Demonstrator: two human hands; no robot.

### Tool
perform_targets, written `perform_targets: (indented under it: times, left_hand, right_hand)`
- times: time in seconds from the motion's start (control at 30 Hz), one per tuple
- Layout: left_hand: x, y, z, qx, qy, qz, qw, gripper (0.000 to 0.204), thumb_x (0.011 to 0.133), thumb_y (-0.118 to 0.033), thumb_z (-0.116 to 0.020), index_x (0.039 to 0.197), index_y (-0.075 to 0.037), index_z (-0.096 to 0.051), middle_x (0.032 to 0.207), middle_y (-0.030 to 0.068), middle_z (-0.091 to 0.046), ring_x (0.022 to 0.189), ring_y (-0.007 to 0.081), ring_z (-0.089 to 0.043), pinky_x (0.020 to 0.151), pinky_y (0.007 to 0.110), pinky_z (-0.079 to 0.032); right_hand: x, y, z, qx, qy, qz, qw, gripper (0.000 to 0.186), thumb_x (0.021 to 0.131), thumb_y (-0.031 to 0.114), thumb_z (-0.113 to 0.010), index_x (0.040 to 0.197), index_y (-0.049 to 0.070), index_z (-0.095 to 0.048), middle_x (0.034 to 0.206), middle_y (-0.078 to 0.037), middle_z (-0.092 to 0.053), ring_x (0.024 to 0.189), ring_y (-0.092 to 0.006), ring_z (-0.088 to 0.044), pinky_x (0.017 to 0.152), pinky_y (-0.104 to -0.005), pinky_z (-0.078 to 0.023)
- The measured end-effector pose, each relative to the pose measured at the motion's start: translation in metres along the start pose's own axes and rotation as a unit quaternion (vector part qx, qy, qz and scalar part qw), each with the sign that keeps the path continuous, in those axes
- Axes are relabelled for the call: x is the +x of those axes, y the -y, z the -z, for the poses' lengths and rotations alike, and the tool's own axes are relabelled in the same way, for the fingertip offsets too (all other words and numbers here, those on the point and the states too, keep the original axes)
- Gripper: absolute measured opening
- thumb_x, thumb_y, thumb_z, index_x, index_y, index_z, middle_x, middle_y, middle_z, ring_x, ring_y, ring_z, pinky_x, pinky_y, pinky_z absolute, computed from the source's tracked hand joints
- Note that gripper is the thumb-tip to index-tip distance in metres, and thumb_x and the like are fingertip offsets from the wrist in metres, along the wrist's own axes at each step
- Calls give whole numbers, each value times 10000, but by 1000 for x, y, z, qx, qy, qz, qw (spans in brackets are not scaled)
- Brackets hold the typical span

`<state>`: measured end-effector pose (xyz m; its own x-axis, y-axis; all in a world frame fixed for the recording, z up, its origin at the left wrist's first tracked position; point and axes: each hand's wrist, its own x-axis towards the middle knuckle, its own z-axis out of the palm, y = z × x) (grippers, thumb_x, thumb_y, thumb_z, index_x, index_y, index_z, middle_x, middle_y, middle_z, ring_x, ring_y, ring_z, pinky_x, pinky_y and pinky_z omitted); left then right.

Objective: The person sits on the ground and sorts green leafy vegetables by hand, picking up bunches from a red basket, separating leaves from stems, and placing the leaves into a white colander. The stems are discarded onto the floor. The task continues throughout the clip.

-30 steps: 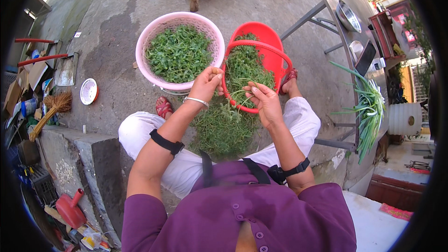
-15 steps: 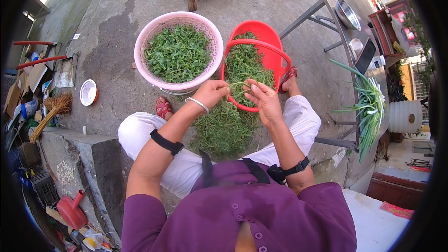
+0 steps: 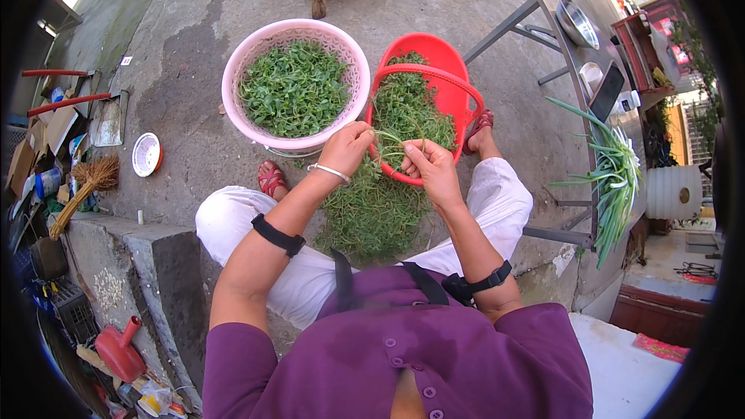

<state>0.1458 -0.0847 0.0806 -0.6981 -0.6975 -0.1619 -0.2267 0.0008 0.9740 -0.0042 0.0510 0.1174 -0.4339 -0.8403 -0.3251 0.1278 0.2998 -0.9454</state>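
You have the sprig (image 3: 393,137) stretched between both hands, over the near end of the red basket (image 3: 451,99). Your left hand (image 3: 347,149) pinches one end in its fingertips, just beside that basket's left rim, and your right hand (image 3: 435,174) pinches the other part between thumb and fingers, so each grip is closed on greenery; your fingers hide exactly where each one catches the stem. As far as the work goes, it looks partway through. The pink basket (image 3: 233,93), standing on the ground (image 3: 198,46) just left of the red one, holds a broad heap of leafy greens (image 3: 295,89), and I take that to be the finished share. The red basket has a long mass of finer, tangled greens (image 3: 410,101) under its handle (image 3: 434,72), with bare red showing on its right side; that seems to be what is left to go through, and it is a fair amount. Nearer you, a stemmy pile (image 3: 372,217) lies on the ground; whether it is waste or more to pick, you cannot tell from here. The sprig itself appears unfinished, since it stays whole enough to span both hands.
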Motion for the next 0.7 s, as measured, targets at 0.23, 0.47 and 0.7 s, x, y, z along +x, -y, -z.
perform_targets:
  times: [0.23,0.47,0.7]
  left_hand:
    - [-2,3,-2,139,-40,-12,989,261,937,-260,-495,877,-31,-605,741,201,-632,720,384,-623,663,449,-478]
    - [-2,-7,3,286,-112,-71,949,263,927,-288,-544,903,-38,-621,762,222,-640,743,407,-631,668,495,-482]
    - [-5,0,2,-149,148,113,971,216,917,-257,-618,852,-61,-681,669,-89,-529,572,27,-406,500,208,-304]
  right_hand:
    - [-3,5,-5,-11,-17,-7,1000,150,966,168,-582,990,27,-629,719,15,-624,608,-21,-529,555,-168,-410]
    - [-1,4,-6,-12,-40,39,998,140,963,164,-589,973,29,-626,687,30,-592,595,-18,-501,541,-167,-391]
    - [4,3,11,42,-111,46,992,156,973,170,-576,1011,33,-639,723,7,-620,615,-32,-510,567,-171,-407]
